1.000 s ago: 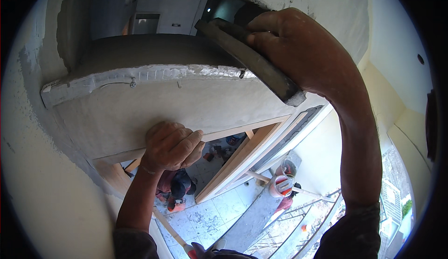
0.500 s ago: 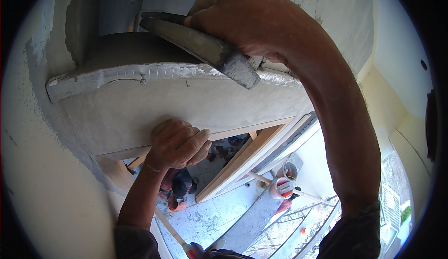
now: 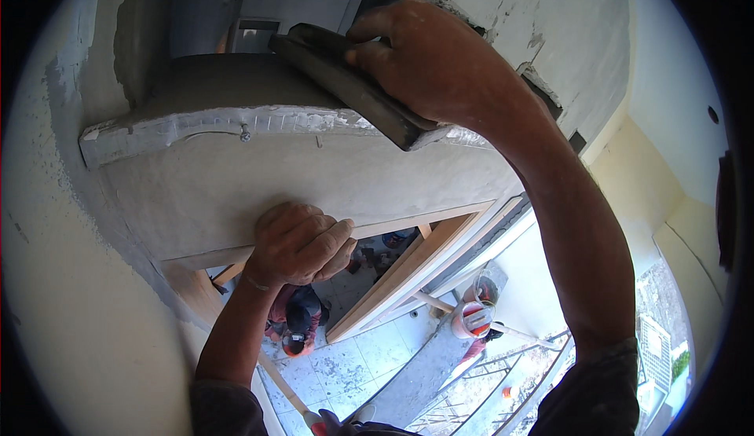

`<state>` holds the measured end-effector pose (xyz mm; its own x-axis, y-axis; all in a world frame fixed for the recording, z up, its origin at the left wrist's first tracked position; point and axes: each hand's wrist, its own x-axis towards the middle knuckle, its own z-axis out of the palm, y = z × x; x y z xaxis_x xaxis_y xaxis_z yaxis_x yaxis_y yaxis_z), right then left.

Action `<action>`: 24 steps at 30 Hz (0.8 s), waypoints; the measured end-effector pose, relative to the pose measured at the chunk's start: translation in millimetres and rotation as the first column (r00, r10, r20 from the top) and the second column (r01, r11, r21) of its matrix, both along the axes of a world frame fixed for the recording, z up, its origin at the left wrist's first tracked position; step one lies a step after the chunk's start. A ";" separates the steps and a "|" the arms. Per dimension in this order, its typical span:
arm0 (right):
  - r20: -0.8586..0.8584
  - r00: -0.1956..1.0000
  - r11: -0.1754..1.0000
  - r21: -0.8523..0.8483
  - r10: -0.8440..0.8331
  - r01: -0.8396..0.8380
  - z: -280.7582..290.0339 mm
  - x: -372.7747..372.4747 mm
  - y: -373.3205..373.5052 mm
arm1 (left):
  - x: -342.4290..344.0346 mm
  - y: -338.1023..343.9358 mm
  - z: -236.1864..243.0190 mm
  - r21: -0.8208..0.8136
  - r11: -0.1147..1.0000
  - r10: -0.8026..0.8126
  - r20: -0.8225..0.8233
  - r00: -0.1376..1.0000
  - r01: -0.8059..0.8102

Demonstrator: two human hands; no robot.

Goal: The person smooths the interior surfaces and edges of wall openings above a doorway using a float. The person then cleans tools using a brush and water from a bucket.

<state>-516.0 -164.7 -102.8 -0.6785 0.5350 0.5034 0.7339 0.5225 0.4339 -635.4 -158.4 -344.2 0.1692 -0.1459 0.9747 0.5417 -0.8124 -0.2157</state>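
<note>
Right hand (image 3: 428, 63) has its fingers and thumb closed on a long dark float (image 3: 345, 90), which slants over the right part of the grey ledge (image 3: 228, 82) (I can't tell if it touches); left hand (image 3: 298, 243) is curled beside the wood strip (image 3: 424, 217) on the near side, and whether it grips anything I can't tell; to smooth well, I think, the float should lie flat and slide with one even push; its near end should not dig into the rough pale edge (image 3: 196, 126); go gently by the small bolt (image 3: 245, 132), left of the float.
</note>
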 end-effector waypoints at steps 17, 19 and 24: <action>-0.129 0.964 0.970 -0.101 -0.232 0.220 6.6 24.2 -16.0 | -0.1 -1.8 2.9 0.002 0.999 0.035 -0.006 0.999 -0.035; 0.060 0.958 0.959 -0.026 -0.279 0.281 8.2 16.1 -4.9 | 0.5 -0.8 0.9 -0.008 1.000 0.019 -0.009 1.000 -0.019; 0.344 0.889 0.953 0.136 -0.301 0.270 7.5 -1.2 27.4 | -1.9 -1.5 3.8 0.013 0.998 0.053 0.004 0.999 -0.053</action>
<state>-517.2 -137.4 -95.3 -0.6443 0.7004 0.3070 0.6340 0.2648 0.7266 -637.3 -159.9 -340.4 0.1740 -0.1497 0.9733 0.5849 -0.7794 -0.2245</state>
